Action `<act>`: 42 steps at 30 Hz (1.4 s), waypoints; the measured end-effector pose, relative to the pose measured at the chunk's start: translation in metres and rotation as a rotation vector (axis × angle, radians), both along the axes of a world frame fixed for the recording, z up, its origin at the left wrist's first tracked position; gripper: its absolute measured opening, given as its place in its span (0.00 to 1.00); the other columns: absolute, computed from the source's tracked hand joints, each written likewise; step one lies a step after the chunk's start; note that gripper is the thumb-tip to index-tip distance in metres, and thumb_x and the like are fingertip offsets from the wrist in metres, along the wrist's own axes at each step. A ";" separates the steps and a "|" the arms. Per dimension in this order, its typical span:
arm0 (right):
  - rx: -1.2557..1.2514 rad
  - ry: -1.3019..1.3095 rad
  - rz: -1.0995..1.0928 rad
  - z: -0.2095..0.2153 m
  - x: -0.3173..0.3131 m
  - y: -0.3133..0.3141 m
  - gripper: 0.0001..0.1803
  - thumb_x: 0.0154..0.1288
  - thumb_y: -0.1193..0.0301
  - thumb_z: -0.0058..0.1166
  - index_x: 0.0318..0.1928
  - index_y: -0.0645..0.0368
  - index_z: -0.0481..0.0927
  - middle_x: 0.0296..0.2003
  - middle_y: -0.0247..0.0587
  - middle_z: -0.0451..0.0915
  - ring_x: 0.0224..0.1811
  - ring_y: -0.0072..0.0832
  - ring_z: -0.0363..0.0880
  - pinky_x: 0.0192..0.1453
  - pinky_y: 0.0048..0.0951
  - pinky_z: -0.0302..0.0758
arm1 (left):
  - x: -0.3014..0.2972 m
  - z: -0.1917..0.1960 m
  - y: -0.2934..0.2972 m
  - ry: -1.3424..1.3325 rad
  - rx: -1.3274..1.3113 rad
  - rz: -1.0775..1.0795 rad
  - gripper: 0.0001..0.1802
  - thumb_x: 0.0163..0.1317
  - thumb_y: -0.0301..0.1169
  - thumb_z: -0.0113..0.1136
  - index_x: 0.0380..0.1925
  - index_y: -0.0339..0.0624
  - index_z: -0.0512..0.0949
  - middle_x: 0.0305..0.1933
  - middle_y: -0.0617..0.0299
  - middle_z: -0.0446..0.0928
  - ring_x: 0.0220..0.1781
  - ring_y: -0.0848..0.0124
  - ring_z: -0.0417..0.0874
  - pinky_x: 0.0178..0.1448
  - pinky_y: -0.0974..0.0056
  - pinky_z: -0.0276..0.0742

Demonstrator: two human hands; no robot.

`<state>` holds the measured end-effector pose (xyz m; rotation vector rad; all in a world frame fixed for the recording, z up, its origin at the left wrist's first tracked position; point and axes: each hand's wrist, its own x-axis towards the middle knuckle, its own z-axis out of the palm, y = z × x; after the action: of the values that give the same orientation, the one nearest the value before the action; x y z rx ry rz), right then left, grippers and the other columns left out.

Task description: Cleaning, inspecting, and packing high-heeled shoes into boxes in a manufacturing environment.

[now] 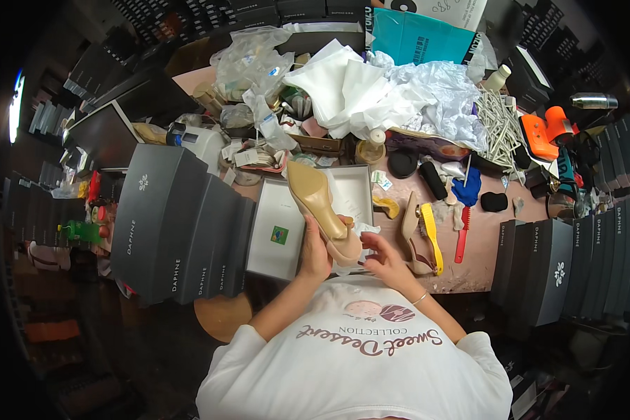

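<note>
A beige high-heeled shoe (309,192) is held up over an open shoebox, its tan sole facing me and its toe pointing away. My left hand (315,246) is closed around its side near the heel. Close to the back end of the shoe is my right hand (386,262), its fingers apart and slightly bent, with nothing seen in them. The open white-lined shoebox (262,255) has a small green sticker inside, and white tissue paper (366,228) shows beside the shoe. A second beige heeled shoe (408,227) lies on the table, right of my right hand.
Dark shoeboxes (162,210) stand in rows at left, and more boxes (541,262) at right. A yellow brush (432,238), a red brush (462,236) and a blue cloth (466,187) lie on the table (479,269). Crumpled white paper (360,87) and many white sticks (500,126) are piled behind.
</note>
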<state>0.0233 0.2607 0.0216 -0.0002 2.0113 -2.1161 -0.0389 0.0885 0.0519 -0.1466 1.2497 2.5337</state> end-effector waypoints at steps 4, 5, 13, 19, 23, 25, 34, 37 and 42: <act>0.093 0.022 0.149 0.023 -0.006 -0.014 0.42 0.52 0.55 0.68 0.63 0.58 0.65 0.55 0.44 0.73 0.60 0.32 0.69 0.62 0.34 0.66 | 0.009 0.003 0.002 -0.022 0.054 -0.004 0.38 0.69 0.62 0.24 0.46 0.37 0.71 0.44 0.55 0.76 0.49 0.65 0.77 0.55 0.59 0.74; 0.061 -0.005 0.201 0.026 -0.008 -0.015 0.42 0.52 0.55 0.68 0.63 0.59 0.65 0.56 0.45 0.73 0.60 0.32 0.69 0.63 0.34 0.66 | 0.010 0.004 0.000 -0.002 0.049 -0.020 0.38 0.69 0.62 0.24 0.47 0.37 0.70 0.44 0.55 0.75 0.50 0.65 0.77 0.56 0.59 0.74; 0.058 0.049 0.260 0.037 0.002 -0.020 0.39 0.52 0.59 0.69 0.60 0.65 0.68 0.49 0.46 0.77 0.52 0.30 0.75 0.56 0.33 0.71 | 0.038 -0.007 -0.005 0.260 -0.250 -0.129 0.28 0.72 0.49 0.42 0.57 0.35 0.62 0.51 0.52 0.73 0.56 0.64 0.75 0.61 0.60 0.71; 0.607 0.075 0.099 0.009 -0.044 0.049 0.24 0.53 0.64 0.65 0.48 0.65 0.77 0.43 0.52 0.79 0.42 0.44 0.79 0.46 0.36 0.75 | 0.047 -0.012 -0.020 -0.014 -0.131 -0.235 0.20 0.65 0.31 0.51 0.54 0.34 0.63 0.49 0.52 0.74 0.51 0.67 0.77 0.56 0.62 0.73; 1.252 0.445 -0.113 -0.047 -0.101 0.063 0.15 0.53 0.70 0.59 0.42 0.59 0.76 0.36 0.46 0.78 0.41 0.45 0.77 0.55 0.45 0.68 | 0.029 -0.002 -0.016 -0.083 -0.145 -0.274 0.20 0.65 0.31 0.50 0.54 0.34 0.63 0.49 0.51 0.74 0.49 0.66 0.78 0.55 0.62 0.74; 1.501 0.459 -0.038 -0.077 -0.118 0.056 0.15 0.54 0.70 0.57 0.43 0.59 0.75 0.38 0.47 0.78 0.42 0.44 0.77 0.58 0.50 0.63 | 0.020 0.002 -0.014 -0.084 -0.191 -0.288 0.18 0.66 0.30 0.47 0.54 0.36 0.63 0.48 0.51 0.75 0.49 0.65 0.79 0.55 0.62 0.75; -0.638 -0.281 -0.383 -0.027 -0.165 0.089 0.14 0.60 0.73 0.51 0.47 0.61 0.73 0.35 0.40 0.75 0.34 0.29 0.74 0.38 0.33 0.75 | -0.009 -0.021 -0.014 -0.160 -0.176 -0.278 0.18 0.66 0.30 0.46 0.54 0.36 0.62 0.48 0.49 0.75 0.49 0.61 0.80 0.53 0.59 0.77; -0.706 -0.173 -0.313 -0.014 -0.182 0.093 0.14 0.63 0.70 0.53 0.48 0.63 0.73 0.34 0.38 0.76 0.32 0.26 0.74 0.38 0.28 0.74 | -0.016 -0.019 -0.005 -0.219 -0.151 -0.296 0.20 0.66 0.30 0.47 0.56 0.36 0.61 0.48 0.49 0.75 0.50 0.61 0.80 0.54 0.58 0.76; 0.032 0.114 -0.346 0.005 -0.206 0.094 0.12 0.61 0.71 0.58 0.45 0.61 0.78 0.34 0.35 0.77 0.33 0.23 0.74 0.38 0.26 0.73 | -0.021 -0.015 -0.002 -0.163 -0.152 -0.326 0.23 0.65 0.31 0.48 0.58 0.36 0.58 0.49 0.48 0.75 0.50 0.60 0.79 0.57 0.57 0.75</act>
<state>-0.1826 0.3545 0.0265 0.2557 2.2484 -2.3316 -0.0596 0.0870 0.0373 -0.1651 1.2847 2.1089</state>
